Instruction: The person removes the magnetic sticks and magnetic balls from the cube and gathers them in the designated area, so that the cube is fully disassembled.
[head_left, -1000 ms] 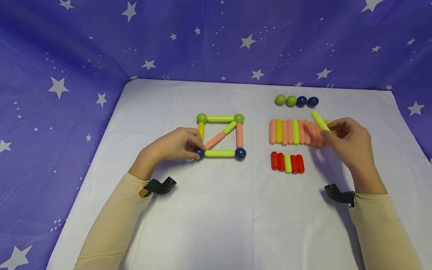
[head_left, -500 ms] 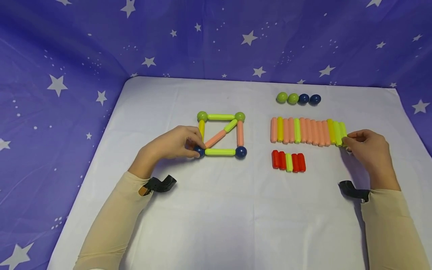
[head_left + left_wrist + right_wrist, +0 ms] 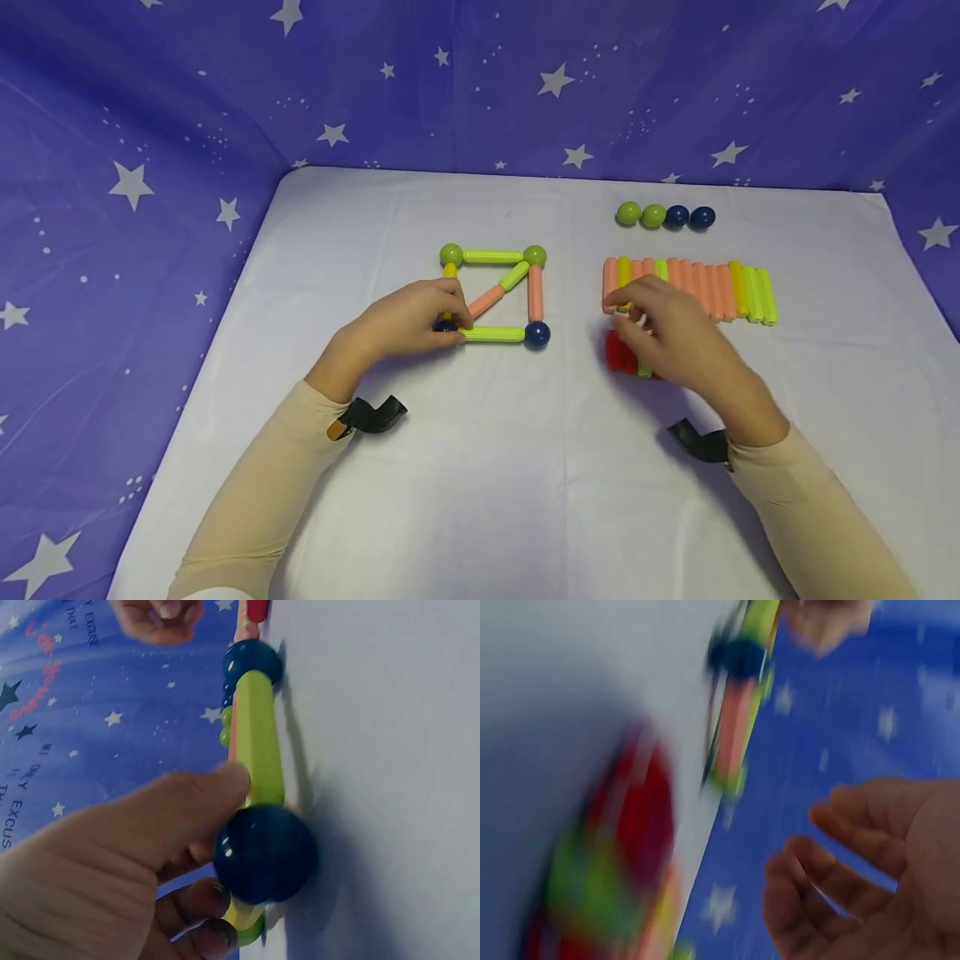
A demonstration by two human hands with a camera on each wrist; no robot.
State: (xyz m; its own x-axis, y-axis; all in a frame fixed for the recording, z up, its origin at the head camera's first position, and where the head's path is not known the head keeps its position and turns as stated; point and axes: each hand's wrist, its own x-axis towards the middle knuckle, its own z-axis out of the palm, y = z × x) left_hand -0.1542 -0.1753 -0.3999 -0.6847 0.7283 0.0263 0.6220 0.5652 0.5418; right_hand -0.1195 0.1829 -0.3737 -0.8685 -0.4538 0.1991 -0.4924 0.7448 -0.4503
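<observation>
On the white table lies a flat square of sticks and balls with a diagonal. At its near left corner my left hand point(image 3: 408, 321) pinches the end of the light green stick point(image 3: 493, 334), beside a dark blue ball point(image 3: 266, 855); the left wrist view shows the thumb on that stick. The fingers partly cover the ball and the yellow stick point(image 3: 450, 272) in the head view. My right hand point(image 3: 675, 333) hovers over the left part of the stick rows, fingers loosely bent, holding nothing; it hides some short red sticks point(image 3: 619, 353).
Right of the square stands a row of long pink, yellow and green sticks point(image 3: 715, 292). Behind it several green and blue balls point(image 3: 654, 216) sit in a line. A purple star-patterned cloth point(image 3: 465, 100) rises behind the table.
My right hand first set a light green stick at the right end of the long row, then left it and moved left. My left hand's fingers shifted slightly right from the blue ball.
</observation>
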